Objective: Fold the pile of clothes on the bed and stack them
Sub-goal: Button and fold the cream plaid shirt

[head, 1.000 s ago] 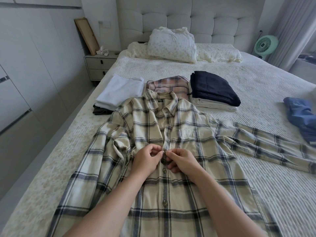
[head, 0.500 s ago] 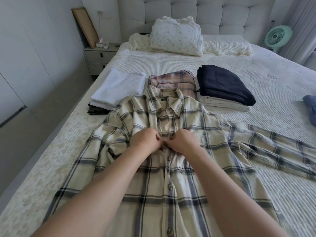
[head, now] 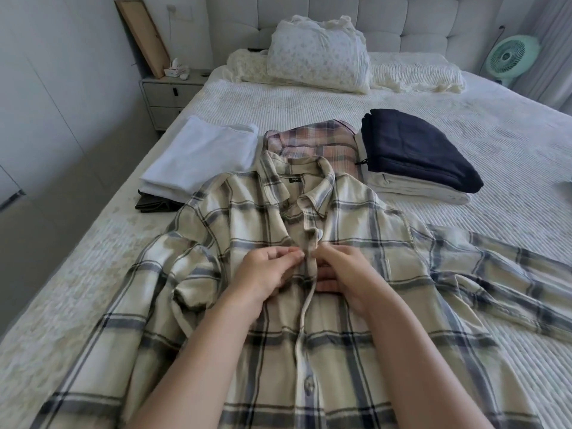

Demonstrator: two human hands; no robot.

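So from my end, closest to the camera are both forearms reaching out over the plaid shirt [head: 309,351], which is spread face-up on the bed [head: 510,144] with its hem running off the bottom of the view. There's one button [head: 309,386] visible low on the front strip, done up as far as I can tell.

My left hand [head: 267,275] and right hand [head: 343,274] sit side by side at chest height on the shirt, both pinched shut on the front strip, one on each side of it. Thumb and fingertips of the left are pressed together right at the strip's edge; the right has its fingers curled under. Probably a button between them, but it's hidden by the fingers, so can't say for sure.

The shirt's left sleeve is bunched up beside my left wrist, and the other sleeve lies stretched out flat toward the right edge of the bed. Collar is open and pointing away from me, with a dark label inside.

Just past the collar there are three folded stacks in a row: a white stack [head: 204,156] on the left with something dark under it, a pinkish plaid one [head: 312,140] in the middle that the collar overlaps, and a navy piece [head: 418,150] on top of pale folded stuff on the right.

Further back are pillows [head: 318,60] against the headboard [head: 309,13], a nightstand [head: 170,94] on the left, and a green fan [head: 510,57] far right.
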